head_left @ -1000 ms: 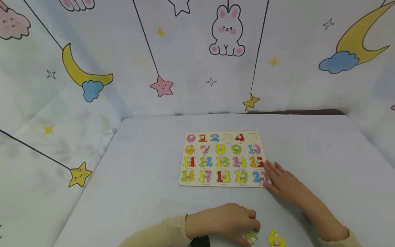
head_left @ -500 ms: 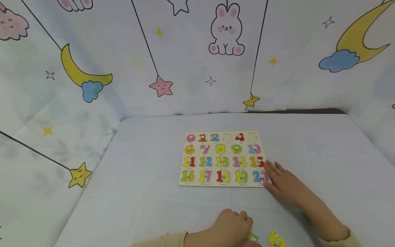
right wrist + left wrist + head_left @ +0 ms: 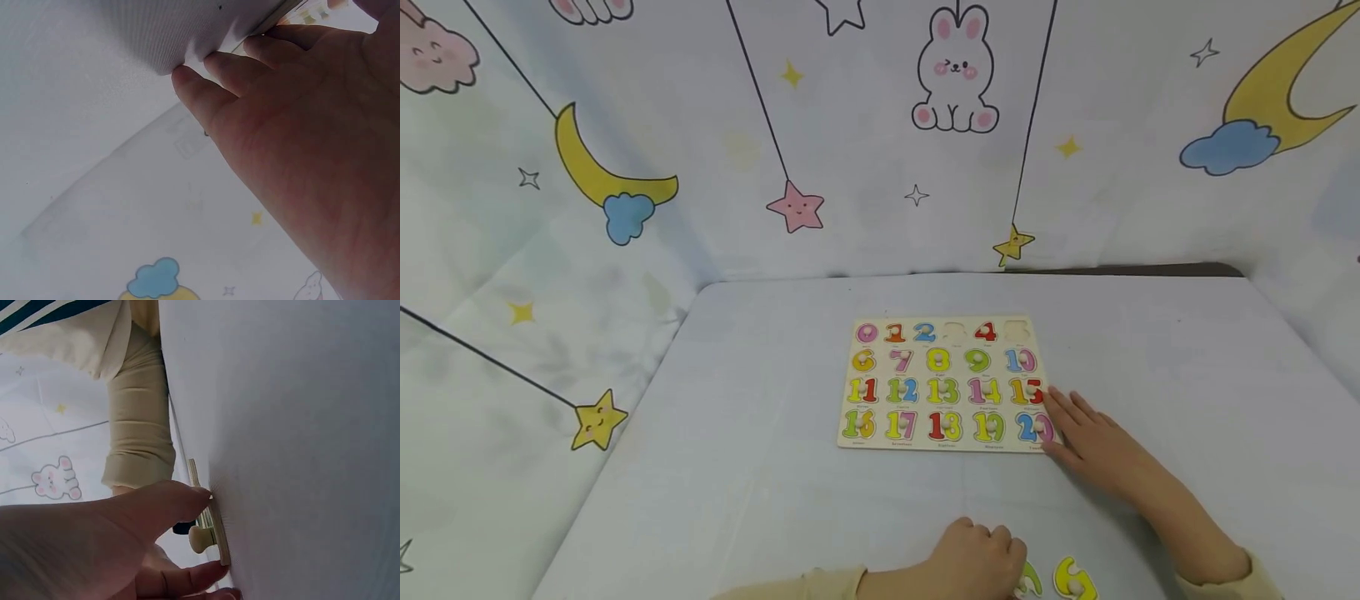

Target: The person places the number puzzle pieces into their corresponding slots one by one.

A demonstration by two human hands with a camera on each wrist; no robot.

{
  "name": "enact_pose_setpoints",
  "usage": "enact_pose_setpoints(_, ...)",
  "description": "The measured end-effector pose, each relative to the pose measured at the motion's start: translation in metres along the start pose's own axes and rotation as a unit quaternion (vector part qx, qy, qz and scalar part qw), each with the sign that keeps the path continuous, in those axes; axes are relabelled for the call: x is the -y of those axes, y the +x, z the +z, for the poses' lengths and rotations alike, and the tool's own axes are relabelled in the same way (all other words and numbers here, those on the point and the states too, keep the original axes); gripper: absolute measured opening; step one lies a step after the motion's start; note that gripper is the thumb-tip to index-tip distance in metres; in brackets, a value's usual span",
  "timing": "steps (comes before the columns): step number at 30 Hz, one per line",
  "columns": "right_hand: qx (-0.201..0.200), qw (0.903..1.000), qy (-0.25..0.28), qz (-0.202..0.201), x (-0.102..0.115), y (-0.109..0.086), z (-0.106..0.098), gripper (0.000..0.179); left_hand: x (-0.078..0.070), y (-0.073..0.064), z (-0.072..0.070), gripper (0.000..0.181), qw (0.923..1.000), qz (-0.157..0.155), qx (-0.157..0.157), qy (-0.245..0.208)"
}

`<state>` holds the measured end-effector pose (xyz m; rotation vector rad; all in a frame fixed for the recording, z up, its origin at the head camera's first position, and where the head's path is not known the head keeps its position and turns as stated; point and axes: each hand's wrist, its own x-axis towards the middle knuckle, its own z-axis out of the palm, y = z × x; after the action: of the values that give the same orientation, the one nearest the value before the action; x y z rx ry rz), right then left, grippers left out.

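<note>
A wooden number puzzle board lies flat on the white-covered table, with bare 3 and 5 recesses in its top row. My right hand rests with straight fingers against the board's right edge; the right wrist view shows its fingertips on the cloth. Near the front edge, my left hand holds a green number piece by its edges, thumb on one side and finger on the other, seen in the left wrist view beside the round knob. Part of that piece is hidden by the hand.
A yellow number 5 piece with a knob lies just right of the green one. A cloth backdrop printed with moons, stars and a rabbit rises behind the table and at its sides.
My left hand has lowered and turned over the green piece, its fingers drawing in around the edges. The right hand stays at the board's edge.
</note>
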<state>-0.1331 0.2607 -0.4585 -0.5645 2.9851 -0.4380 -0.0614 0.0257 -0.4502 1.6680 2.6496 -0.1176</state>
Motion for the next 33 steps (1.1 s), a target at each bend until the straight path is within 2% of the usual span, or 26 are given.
enact_pose_setpoints(3, -0.002, 1.0, 0.0, -0.001, 0.0, 0.0, 0.0, 0.071, 0.002, 0.003, -0.002, 0.029, 0.9983, 0.006, 0.043, -0.039)
enact_pose_setpoints(7, -0.005, 1.0, 0.002, 0.0, 0.002, -0.001, -0.001, 0.07, 0.006, 0.007, -0.003, 0.031, 0.9914, 0.012, 0.087, -0.097)
enact_pose_setpoints(10, -0.005, 1.0, 0.003, -0.001, 0.003, -0.001, -0.002, 0.069, 0.009, 0.009, -0.001, 0.029, 0.9858, 0.011, 0.09, -0.141)
enact_pose_setpoints(14, -0.004, 1.0, 0.001, -0.001, 0.004, -0.001, -0.003, 0.069, 0.01, 0.008, 0.001, 0.024, 0.9791, 0.011, 0.075, -0.189)
enact_pose_setpoints(17, -0.006, 1.0, -0.001, -0.002, 0.004, -0.001, -0.004, 0.069, 0.01, 0.007, 0.001, 0.019, 0.9712, 0.013, 0.074, -0.226)
enact_pose_setpoints(21, -0.008, 1.0, -0.003, -0.003, 0.004, -0.001, -0.003, 0.069, 0.009, 0.007, 0.0, 0.017, 0.9528, 0.01, 0.079, -0.293)
enact_pose_setpoints(25, -0.008, 1.0, 0.0, -0.001, 0.004, -0.001, -0.003, 0.069, 0.012, 0.005, 0.0, 0.02, 0.9176, 0.003, 0.077, -0.39)
enact_pose_setpoints(26, -0.008, 1.0, 0.0, -0.001, 0.004, -0.001, -0.003, 0.069, 0.013, 0.004, 0.001, 0.021, 0.911, 0.003, 0.074, -0.406)
enact_pose_setpoints(27, -0.009, 1.0, 0.001, -0.001, 0.004, -0.001, -0.003, 0.069, 0.014, 0.003, 0.001, 0.021, 0.9076, 0.003, 0.069, -0.414)
enact_pose_setpoints(28, -0.009, 1.0, 0.0, -0.001, 0.004, -0.001, -0.003, 0.069, 0.016, 0.003, 0.0, 0.021, 0.908, 0.003, 0.063, -0.414)
enact_pose_setpoints(29, -0.01, 1.0, 0.0, -0.002, 0.004, -0.001, -0.003, 0.069, 0.018, 0.002, 0.0, 0.021, 0.9125, 0.006, 0.053, -0.406)
enact_pose_setpoints(33, -0.008, 1.0, -0.001, 0.001, 0.004, -0.001, -0.003, 0.069, 0.024, 0.0, -0.008, 0.022, 0.9508, 0.026, -0.003, -0.309)
